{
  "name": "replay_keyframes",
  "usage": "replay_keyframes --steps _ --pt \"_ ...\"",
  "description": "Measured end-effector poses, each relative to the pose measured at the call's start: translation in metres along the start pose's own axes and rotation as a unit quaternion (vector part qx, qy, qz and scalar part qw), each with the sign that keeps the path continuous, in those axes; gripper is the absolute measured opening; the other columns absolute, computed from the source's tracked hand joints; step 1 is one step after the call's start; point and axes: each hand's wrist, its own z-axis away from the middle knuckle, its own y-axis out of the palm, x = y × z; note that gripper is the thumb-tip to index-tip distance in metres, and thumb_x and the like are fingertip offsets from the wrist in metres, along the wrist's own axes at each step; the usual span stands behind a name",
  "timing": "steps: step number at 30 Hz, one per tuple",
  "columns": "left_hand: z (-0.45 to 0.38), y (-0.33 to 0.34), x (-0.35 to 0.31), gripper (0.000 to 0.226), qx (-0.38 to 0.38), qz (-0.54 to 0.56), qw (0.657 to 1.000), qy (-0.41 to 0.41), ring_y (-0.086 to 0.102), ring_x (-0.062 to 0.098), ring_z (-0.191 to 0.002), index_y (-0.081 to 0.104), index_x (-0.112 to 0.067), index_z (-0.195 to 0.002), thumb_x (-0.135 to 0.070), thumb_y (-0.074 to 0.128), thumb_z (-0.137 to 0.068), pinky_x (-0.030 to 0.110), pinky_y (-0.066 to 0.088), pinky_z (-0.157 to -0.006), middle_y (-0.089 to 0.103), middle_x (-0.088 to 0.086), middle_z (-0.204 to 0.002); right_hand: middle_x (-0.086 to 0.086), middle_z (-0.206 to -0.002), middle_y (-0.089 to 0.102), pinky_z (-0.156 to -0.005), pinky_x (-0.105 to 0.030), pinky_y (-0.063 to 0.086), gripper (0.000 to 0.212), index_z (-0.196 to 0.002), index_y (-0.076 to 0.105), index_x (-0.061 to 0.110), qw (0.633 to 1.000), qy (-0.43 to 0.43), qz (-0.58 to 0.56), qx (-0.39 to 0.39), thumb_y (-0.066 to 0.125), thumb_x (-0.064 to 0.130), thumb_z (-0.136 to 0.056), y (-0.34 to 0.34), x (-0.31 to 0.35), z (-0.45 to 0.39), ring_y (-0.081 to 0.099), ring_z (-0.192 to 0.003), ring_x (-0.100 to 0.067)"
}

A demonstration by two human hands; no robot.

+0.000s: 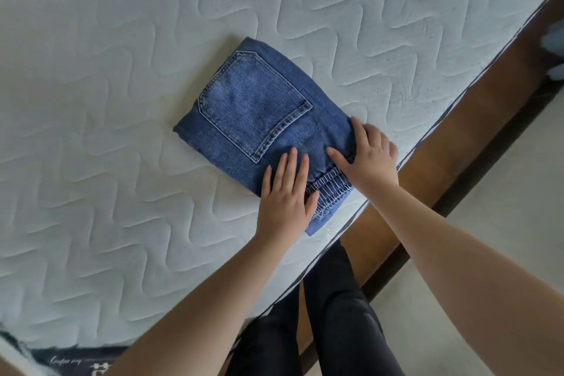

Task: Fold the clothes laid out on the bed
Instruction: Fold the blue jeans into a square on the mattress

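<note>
Jeans [259, 113] under straight, released fingers [290, 162]: left hand [287, 195] presses flat, right hand [370, 156] rests on the near edge. One folded bundle, near the bed [122, 40] edge. Denim looks thick, stiff, fairly heavy; best taken by the folded sides.

A white quilted mattress [122, 162] carries folded blue jeans [259, 119] near its edge.
</note>
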Motion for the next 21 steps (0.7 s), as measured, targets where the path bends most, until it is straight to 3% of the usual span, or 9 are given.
replay_keyframes --steps 4,7,10,13,15,18,21 --pt "0.024 0.012 -0.023 0.094 0.027 -0.025 0.999 0.018 0.02 0.029 -0.149 0.023 -0.007 -0.155 -0.057 0.056 -0.083 0.054 0.025 -0.116 0.019 0.011 -0.163 -0.01 -0.133 0.043 -0.1 -0.043 0.039 0.086 -0.151 0.024 0.023 1.0 0.021 -0.02 0.004 0.049 0.071 -0.084 -0.003 -0.004 0.015 0.04 -0.124 -0.03" --pt "0.025 0.018 -0.022 0.105 0.059 -0.046 0.997 0.014 0.014 0.029 -0.151 0.015 -0.008 -0.157 -0.046 0.068 -0.075 0.053 0.024 -0.117 0.011 0.01 -0.164 -0.008 -0.135 0.041 -0.101 -0.043 0.038 0.083 -0.154 0.017 0.023 1.0 0.011 -0.009 0.013 0.043 0.068 -0.089 -0.002 -0.002 0.02 0.038 -0.125 -0.028" --pt "0.02 0.007 -0.025 0.104 0.095 -0.025 0.995 0.005 0.018 0.03 -0.15 0.018 -0.009 -0.156 -0.037 0.073 -0.073 0.053 0.029 -0.115 0.014 0.011 -0.164 -0.006 -0.142 0.036 -0.106 -0.046 0.033 0.081 -0.156 0.008 0.023 0.999 0.021 0.002 0.045 0.037 0.066 -0.093 -0.005 -0.001 0.023 0.033 -0.133 -0.027" --pt "0.009 -0.021 -0.018 0.086 0.157 0.001 0.987 0.045 0.017 0.028 -0.149 0.019 -0.011 -0.155 -0.035 0.065 -0.086 0.048 0.032 -0.114 0.012 0.01 -0.164 -0.006 -0.15 0.032 -0.112 -0.046 0.027 0.076 -0.156 0.009 0.018 0.997 0.016 0.022 0.075 0.04 0.055 -0.097 -0.024 0.006 0.03 0.028 -0.139 -0.026" --pt "0.004 -0.05 -0.011 0.066 0.203 0.024 0.978 0.051 0.025 0.027 -0.146 0.028 -0.012 -0.152 -0.036 0.053 -0.095 0.044 0.035 -0.111 0.022 0.01 -0.16 -0.006 -0.155 0.028 -0.115 -0.045 0.025 0.071 -0.155 0.013 0.017 0.996 0.007 0.021 0.083 0.041 0.049 -0.098 -0.043 0.013 0.042 0.025 -0.143 -0.025" --pt "0.018 -0.091 -0.01 0.046 0.169 0.03 0.984 0.04 0.051 0.03 -0.121 0.046 -0.012 -0.138 -0.034 0.048 -0.098 0.042 0.047 -0.095 0.05 0.009 -0.137 -0.005 -0.157 0.026 -0.117 -0.043 0.023 0.067 -0.155 0.016 0.018 0.995 -0.025 0.031 0.09 0.042 0.046 -0.099 -0.074 0.029 0.069 0.024 -0.145 -0.025" --pt "0.039 -0.127 -0.01 0.033 0.119 0.018 0.989 0.082 0.058 0.026 -0.102 0.057 -0.013 -0.123 -0.03 0.045 -0.097 0.04 0.049 -0.082 0.059 0.006 -0.116 -0.005 -0.15 0.039 -0.113 -0.041 0.027 0.055 -0.147 0.034 0.017 0.993 -0.072 0.052 0.076 0.042 0.044 -0.1 -0.108 0.046 0.095 0.035 -0.139 -0.025"
